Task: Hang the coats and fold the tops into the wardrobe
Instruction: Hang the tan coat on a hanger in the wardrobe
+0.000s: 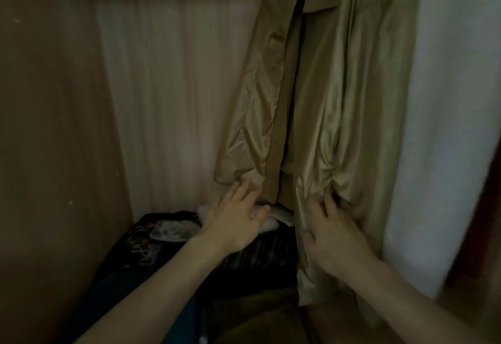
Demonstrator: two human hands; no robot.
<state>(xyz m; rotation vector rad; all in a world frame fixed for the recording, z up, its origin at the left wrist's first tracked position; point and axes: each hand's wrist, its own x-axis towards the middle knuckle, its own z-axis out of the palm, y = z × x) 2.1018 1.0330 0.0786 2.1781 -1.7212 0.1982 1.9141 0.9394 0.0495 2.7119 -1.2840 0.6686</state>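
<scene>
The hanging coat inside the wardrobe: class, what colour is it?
The hanging coat is tan, with a shiny beige lining, seen in the head view.

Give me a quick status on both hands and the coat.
Left hand open, fingers touching the coat hem. Right hand gripping bunched lining. Coat hanging in the wardrobe. Dark clothes pile underneath.

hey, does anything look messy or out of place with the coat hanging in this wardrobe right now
Yes. The tan coat hangs inside the wardrobe, but its shiny lining is bunched and crumpled near the hem. The left hand and right hand are at that hem. Below, dark clothes lie in a loose heap, not folded.
</scene>
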